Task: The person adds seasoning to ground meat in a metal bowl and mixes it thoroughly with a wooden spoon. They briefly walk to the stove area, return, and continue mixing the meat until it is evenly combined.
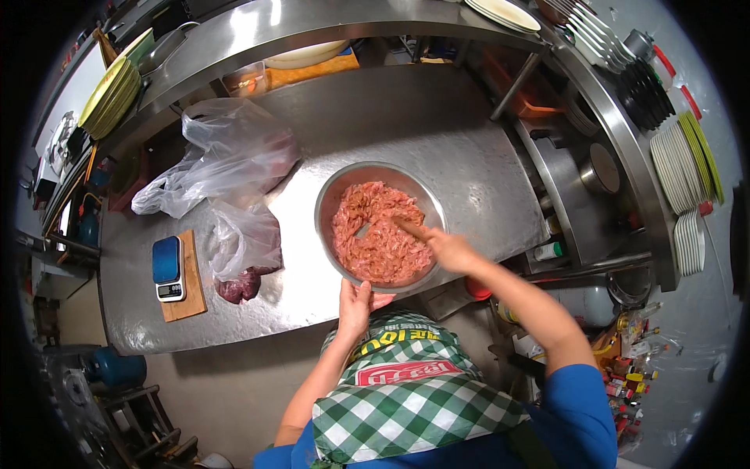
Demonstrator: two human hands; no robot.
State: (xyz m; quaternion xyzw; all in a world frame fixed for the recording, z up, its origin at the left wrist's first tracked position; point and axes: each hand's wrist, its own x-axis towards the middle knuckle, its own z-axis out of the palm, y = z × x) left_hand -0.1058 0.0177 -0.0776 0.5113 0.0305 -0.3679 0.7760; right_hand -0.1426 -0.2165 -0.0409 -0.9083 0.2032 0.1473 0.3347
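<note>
A round stainless steel bowl (326, 186) at the front edge of the steel table (304, 305) holds raw minced meat (381, 258). My left hand (356, 305) grips the bowl's near rim, thumb on the outside. My right hand (451, 249), over the bowl's right rim, is shut on a brown stick-like utensil (411, 228), perhaps wooden. The utensil's far end is down in the meat, so its shape is hidden. In the middle of the meat a small patch of the bowl's bottom shows. Left of the bowl, a clear plastic bag (243, 234) partly covers dark red meat (237, 288).
A digital kitchen scale (167, 267) sits on a wooden board (190, 281) at the left. Behind is a larger plastic bag (222, 152) with contents. A raised steel shelf (363, 24) spans the back; another shelf (636, 158) on the right bears stacked plates (674, 170).
</note>
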